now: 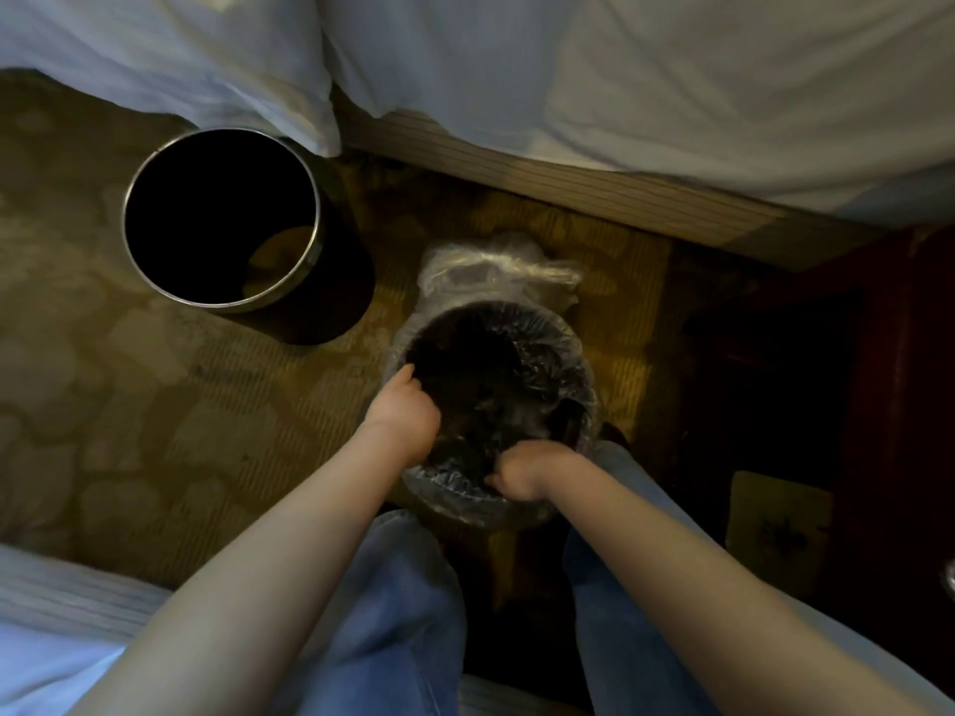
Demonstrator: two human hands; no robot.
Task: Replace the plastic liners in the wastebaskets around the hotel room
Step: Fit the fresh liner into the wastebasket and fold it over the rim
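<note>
A round dark wastebasket (579, 364) stands on the carpet between my knees, with a clear plastic liner (496, 266) draped over its rim and bunched at the far side. My left hand (405, 410) reaches over the near-left rim, its fingers down inside the basket against the liner. At the near rim my right hand (522, 475) has its fingers curled on the liner's edge. A second wastebasket (222, 219), black with a metal rim and no liner, stands to the left near the bed.
A bed with white sheets (672, 95) and a striped base runs across the top. Another white bed edge (51, 638) is at the bottom left. Dark red wooden furniture (852, 379) stands on the right. Patterned carpet (129, 405) covers the floor.
</note>
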